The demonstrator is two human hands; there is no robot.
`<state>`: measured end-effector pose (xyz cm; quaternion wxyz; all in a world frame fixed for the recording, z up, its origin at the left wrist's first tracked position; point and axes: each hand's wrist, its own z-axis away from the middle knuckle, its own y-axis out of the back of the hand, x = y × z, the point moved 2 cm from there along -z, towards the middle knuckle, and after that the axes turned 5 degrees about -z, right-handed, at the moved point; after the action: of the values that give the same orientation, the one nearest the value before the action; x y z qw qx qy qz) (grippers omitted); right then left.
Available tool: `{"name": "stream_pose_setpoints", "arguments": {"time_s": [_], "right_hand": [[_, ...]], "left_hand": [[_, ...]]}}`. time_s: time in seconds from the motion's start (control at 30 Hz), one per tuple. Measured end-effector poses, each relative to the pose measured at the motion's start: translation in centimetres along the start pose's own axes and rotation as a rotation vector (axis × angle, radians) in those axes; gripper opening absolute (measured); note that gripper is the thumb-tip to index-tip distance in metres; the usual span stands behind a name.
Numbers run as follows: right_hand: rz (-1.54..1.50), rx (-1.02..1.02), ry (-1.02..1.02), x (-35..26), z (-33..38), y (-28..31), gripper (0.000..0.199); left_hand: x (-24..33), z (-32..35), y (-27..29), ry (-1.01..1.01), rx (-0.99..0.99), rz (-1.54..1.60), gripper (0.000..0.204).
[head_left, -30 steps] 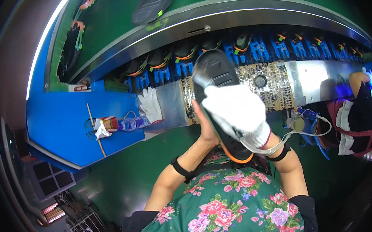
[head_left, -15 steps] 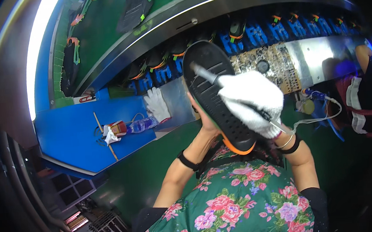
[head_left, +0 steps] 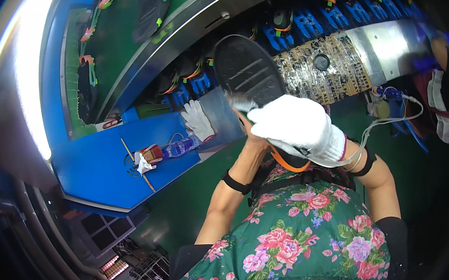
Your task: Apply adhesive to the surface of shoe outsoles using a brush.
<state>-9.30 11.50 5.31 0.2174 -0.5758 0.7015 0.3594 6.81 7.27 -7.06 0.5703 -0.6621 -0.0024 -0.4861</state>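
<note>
A black shoe sole with grooves across it and an orange heel edge is tilted up in front of my chest. My bare left hand grips its left edge from below; most of the fingers are behind it. In a white knitted glove, my right hand closes round a brush, whose pale bristles are at the sole's left edge, close to my left hand. From the gloved hand a thin clear tube runs off to the right. The glove hides the middle of the sole.
On a blue side shelf are a spare white glove, a blue-tinted bottle, a red container and a stick. Beyond the sole lies a tape-covered cardboard sheet, with blue shoe holders behind. Another person's arm shows at right.
My right hand has turned and moved the brush from the sole's toe area down to its left edge. The view has shifted slightly.
</note>
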Motion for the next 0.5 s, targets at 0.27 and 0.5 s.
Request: {"name": "stream_pose_setpoints", "arguments": {"time_s": [0.27,0.5], "right_hand": [[0.069,-0.045,0.096,0.5,0.4,-0.2,0.041],[0.138,-0.076,0.010,-0.3,0.8,1.8,0.025]], "left_hand": [[1.1,-0.8,-0.6,0.246,0.301,0.308,0.120],[3.5,-2.2,-2.8,0.059,-0.039,0.162,0.115]]}}
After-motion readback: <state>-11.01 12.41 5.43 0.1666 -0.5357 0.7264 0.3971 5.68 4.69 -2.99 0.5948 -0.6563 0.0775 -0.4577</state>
